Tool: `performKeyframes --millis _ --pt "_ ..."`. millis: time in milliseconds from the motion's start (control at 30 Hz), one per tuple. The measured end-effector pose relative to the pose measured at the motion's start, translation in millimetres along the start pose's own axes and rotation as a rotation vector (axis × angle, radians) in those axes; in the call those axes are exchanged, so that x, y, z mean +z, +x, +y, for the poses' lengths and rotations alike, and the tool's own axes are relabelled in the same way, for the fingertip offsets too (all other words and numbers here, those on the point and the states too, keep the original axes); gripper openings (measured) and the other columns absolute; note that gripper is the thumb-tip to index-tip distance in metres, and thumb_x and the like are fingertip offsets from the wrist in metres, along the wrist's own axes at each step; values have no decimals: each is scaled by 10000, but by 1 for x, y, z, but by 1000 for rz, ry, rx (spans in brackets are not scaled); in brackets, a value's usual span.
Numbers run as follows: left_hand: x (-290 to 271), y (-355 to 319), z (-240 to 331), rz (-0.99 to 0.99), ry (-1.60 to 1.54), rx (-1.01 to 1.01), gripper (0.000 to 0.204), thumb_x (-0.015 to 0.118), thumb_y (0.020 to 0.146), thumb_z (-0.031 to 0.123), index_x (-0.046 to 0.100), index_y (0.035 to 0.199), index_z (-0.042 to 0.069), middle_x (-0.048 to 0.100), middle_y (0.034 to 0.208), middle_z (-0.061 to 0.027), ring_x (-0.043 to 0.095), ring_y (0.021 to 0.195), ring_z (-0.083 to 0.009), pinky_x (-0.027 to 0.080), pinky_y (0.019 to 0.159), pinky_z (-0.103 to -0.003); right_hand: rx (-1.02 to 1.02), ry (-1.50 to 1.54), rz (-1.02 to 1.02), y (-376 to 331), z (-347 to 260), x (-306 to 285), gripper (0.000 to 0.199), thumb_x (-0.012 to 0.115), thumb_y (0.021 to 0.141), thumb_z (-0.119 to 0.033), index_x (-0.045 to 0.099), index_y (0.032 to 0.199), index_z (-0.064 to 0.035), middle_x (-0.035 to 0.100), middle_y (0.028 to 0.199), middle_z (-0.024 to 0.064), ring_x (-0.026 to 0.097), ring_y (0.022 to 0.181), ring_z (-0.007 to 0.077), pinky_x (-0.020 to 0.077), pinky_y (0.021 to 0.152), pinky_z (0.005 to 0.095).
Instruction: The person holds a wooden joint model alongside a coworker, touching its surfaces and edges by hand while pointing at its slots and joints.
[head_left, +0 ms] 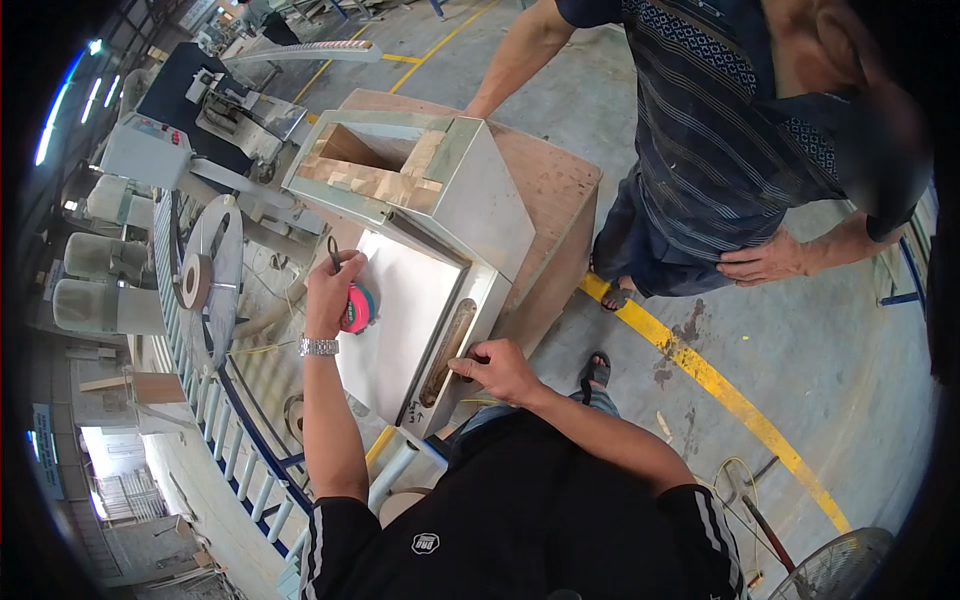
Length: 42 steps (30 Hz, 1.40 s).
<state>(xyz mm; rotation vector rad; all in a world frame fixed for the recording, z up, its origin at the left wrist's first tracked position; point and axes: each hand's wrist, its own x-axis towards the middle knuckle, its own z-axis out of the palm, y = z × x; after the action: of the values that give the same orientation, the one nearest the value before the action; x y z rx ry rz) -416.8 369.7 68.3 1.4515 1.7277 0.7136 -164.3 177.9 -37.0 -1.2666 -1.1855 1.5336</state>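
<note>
My left hand (333, 292) is closed around a pink and teal tape measure (357, 310) with a dark strap loop. It is over the white panel (395, 290) that lies in front of me. Along the right side of that panel runs a pale slotted edge piece (448, 350) with a long brown recess. My right hand (497, 368) is curled at this edge, its thumb and fingertips on the rim beside the slot; part of its grip is hidden. Beyond the panel stands a white box-like block (480, 200) with a wood-lined opening in its top.
A wooden board stand (555, 180) is under the block. Another person (720, 130) stands at the right, one hand by the block. At the left are a roller conveyor (245, 450) and a machine with a tape reel (195, 280). A fan (835, 565) is at lower right.
</note>
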Motion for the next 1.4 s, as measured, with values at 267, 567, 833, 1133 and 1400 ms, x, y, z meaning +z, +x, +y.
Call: performKeyframes --millis 267,567,833,1133,1400 --pt "0 -7 10 -3 0 -11 380 780 957 300 770 1182 -6 699 855 -21 626 727 -93 500 668 -264 54 -24 -44 -2 -8 -4 524 799 943 -493 806 980 30 745 758 178 708 682 217 541 667 384" --pt "-1 -10 11 11 6 1 390 765 958 302 772 1180 -18 708 873 -32 634 742 -103 504 682 -271 -6 -13 -34 3 -1 -3 513 750 986 -468 806 964 42 767 781 164 742 736 194 550 682 366" --pt "-1 -12 12 7 14 4 401 764 958 306 771 1194 -18 713 886 -37 641 758 -107 504 688 -272 71 72 -10 -3 -18 -12 581 659 1047 -474 753 825 54 740 727 92 674 692 139 530 682 321" --pt "1 -12 9 15 -22 13 410 766 955 303 768 1190 -33 712 872 -35 645 744 -110 512 690 -278 83 104 37 -2 -9 -14 538 670 1043 -450 757 849 44 744 739 93 682 703 144 527 679 323" --pt "-9 3 8 79 51 -23 434 784 957 351 765 1213 0 703 888 -31 620 727 -98 515 679 -262 67 68 21 -6 -4 -23 482 672 1034 -401 758 857 40 755 752 109 709 719 164 538 691 341"
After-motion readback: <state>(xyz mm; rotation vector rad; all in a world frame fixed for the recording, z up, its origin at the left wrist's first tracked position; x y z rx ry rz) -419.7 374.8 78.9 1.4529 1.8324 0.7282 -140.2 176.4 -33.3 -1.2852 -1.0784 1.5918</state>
